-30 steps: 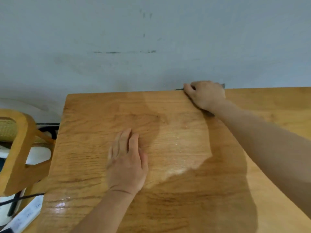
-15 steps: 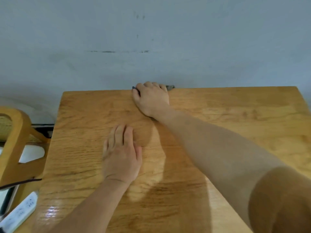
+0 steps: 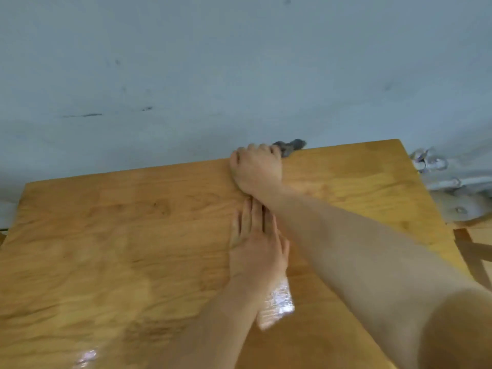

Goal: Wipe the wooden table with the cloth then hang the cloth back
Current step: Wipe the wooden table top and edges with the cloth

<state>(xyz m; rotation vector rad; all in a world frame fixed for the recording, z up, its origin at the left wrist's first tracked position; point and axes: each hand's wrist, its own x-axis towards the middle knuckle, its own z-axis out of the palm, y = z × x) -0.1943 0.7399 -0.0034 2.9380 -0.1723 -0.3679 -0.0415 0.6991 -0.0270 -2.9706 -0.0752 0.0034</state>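
The wooden table (image 3: 106, 249) fills the lower view, its far edge against a pale blue wall. My right hand (image 3: 257, 169) reaches across to that far edge and grips a grey cloth (image 3: 290, 147); only a small bunch of it shows past my fingers. My left hand (image 3: 255, 246) lies flat on the tabletop with straight fingers, just below my right wrist. My right forearm crosses above the fingertips of the left hand. Wet shine shows on the wood near my left wrist.
The wall (image 3: 239, 75) rises right behind the table's far edge. Past the table's right edge are a pale metal fitting (image 3: 431, 162) and a wooden chair part (image 3: 474, 251). The table's left corner sits at the far left.
The view has swung left, so the table's right edge now shows and the left chair is gone. My right hand stays at the far edge on the cloth, now directly above my left hand.
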